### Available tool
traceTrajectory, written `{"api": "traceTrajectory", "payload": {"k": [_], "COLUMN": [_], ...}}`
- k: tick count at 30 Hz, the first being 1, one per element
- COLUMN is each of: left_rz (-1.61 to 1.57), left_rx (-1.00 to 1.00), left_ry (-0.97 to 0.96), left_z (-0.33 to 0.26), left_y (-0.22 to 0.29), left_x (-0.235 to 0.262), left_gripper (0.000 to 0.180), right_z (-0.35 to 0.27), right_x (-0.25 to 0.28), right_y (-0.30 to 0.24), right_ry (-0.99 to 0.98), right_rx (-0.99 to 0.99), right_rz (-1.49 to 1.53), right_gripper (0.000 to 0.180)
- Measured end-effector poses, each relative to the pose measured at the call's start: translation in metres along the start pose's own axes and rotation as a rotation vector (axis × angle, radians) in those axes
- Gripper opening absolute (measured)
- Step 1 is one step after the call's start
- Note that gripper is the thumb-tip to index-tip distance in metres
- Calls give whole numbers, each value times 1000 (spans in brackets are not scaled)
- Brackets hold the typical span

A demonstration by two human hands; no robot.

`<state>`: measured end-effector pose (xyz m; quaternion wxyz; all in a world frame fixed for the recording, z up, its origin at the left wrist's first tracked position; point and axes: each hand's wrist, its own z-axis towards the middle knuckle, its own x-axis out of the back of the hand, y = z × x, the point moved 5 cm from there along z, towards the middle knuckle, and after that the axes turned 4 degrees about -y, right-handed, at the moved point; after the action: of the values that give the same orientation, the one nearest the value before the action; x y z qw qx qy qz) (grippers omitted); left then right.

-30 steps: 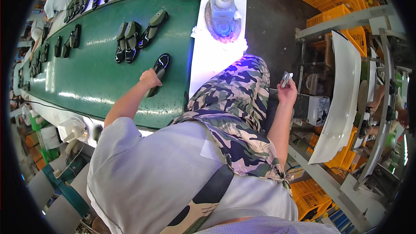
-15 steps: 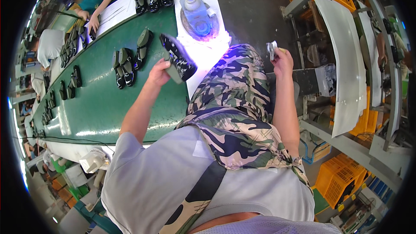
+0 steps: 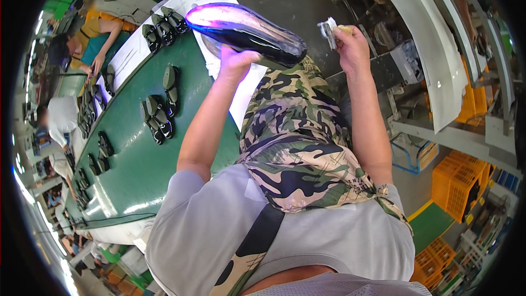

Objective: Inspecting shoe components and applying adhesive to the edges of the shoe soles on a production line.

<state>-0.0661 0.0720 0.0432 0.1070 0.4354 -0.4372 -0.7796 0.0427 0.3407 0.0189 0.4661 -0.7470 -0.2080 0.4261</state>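
Note:
My left hand (image 3: 236,63) grips a glossy black shoe (image 3: 263,44) from below, thumb pressed against its side. Its pale brownish underside (image 3: 246,19) faces up, and blue-violet light falls on the toe-shaped end at the left. In the fingers of my right hand (image 3: 353,49) is what looks like a small flat brush (image 3: 329,33), with a whitish, smeared head, a metallic band and a yellowish handle. The brush stays apart from the shoe, to its right. Camouflage cloth (image 3: 301,109) covers my lap below both hands.
On the green conveyor belt (image 3: 131,175) at my left lie several black shoes (image 3: 156,115). Three more shoes (image 3: 164,24) stand on the white ledge behind. A co-worker (image 3: 93,44) handles shoes at the far left. At right are metal racks, a curved white panel (image 3: 422,38) and orange crates (image 3: 460,181).
My left hand has raised the shoe and turned its underside up; the shoe now covers the blue device. My right hand has shifted slightly up and left. The view has tilted.

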Motion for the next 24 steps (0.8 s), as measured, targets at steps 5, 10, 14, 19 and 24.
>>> {"api": "traceTrajectory", "payload": {"k": [5,10,14,19,24], "left_rz": [466,1777,1222,782,1230], "left_rx": [-29,-150,110,219,-563], "left_ry": [-62,-475,-94,235,-287], "left_z": [-15,-19,-6,-8,-8], "left_y": [-9,17,52,64,54], "left_x": [-24,-54,-64,-66,-58], "left_gripper": [71,59,53,51,43], "right_z": [-2,-16,-17,-23,-31], "right_x": [-29,-51,-63,-78,-86], "right_y": [-22,-31,-16,-9,-15], "right_ry": [-120,-177,-169,-141,-191], "right_rx": [146,238,176,161,150], "right_rz": [-37,-85,-10,-29,-27], "right_gripper": [19,19,19,19,19]}}
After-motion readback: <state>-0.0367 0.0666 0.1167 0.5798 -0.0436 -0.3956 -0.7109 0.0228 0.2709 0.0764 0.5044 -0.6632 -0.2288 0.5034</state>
